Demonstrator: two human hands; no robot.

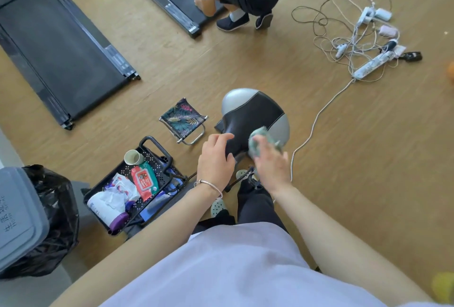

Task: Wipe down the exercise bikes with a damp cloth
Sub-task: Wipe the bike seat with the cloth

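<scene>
Right hand point(270, 164) fingers curled round green cloth point(258, 143) on bike saddle point(255, 117); left hand point(216, 156) fingers spread, resting on saddle nose.

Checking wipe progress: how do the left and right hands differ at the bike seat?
The left hand rests bare on the seat; the right hand holds a green cloth against it. The left wrist wears a bracelet; the right is bare. The right hand is blurred, the left sharp. Both are at the seat.
</scene>
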